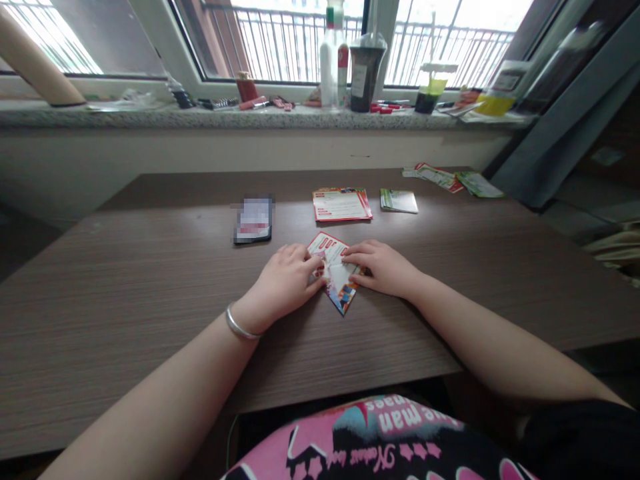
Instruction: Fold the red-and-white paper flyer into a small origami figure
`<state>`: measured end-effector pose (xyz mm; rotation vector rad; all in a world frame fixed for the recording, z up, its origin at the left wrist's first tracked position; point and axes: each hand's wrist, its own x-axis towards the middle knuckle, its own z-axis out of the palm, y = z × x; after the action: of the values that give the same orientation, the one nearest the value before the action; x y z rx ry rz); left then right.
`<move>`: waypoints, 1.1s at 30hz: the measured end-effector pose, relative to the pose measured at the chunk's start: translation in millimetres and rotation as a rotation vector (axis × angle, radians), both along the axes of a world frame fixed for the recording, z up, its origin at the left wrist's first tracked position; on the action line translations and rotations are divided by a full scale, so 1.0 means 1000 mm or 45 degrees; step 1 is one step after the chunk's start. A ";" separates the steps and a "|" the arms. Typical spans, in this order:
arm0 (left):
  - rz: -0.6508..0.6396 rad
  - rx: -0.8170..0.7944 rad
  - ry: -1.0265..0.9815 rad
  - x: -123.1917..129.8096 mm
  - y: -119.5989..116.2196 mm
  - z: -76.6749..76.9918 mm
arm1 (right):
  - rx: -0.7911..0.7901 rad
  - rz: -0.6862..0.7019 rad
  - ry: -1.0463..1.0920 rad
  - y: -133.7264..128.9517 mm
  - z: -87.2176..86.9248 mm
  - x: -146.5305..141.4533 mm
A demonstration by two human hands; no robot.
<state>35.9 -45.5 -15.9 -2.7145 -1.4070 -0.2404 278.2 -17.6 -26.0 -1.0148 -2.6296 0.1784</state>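
Basically, L hand (287,277) & R hand (384,268) cover folded paper (341,277) at sides, pinch unclear.

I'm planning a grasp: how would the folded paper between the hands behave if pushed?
The folded paper would probably slide easily on the smooth-looking table. It seems thin, so likely light; its folded flaps might spring open.

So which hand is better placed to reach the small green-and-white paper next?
Probably the right hand: that small paper lies just beyond it, while the left hand is farther off. Both touch the folded paper.
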 end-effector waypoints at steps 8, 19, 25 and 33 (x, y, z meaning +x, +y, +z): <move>-0.021 -0.035 -0.054 0.002 0.004 0.002 | -0.032 0.181 0.022 0.001 0.000 0.001; 0.040 -0.142 -0.171 -0.001 0.009 -0.003 | -0.099 0.192 0.022 0.007 -0.004 0.006; 0.027 -0.106 -0.452 -0.001 0.006 0.004 | -0.038 0.125 -0.071 0.005 -0.004 0.006; 0.100 -0.078 -0.549 -0.002 0.005 0.005 | 0.074 -0.052 -0.163 0.000 0.001 0.005</move>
<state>33.6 -40.1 -10.6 -2.7574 -1.6360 -0.8320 283.0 -17.6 -25.1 -1.0933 -2.7076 0.0281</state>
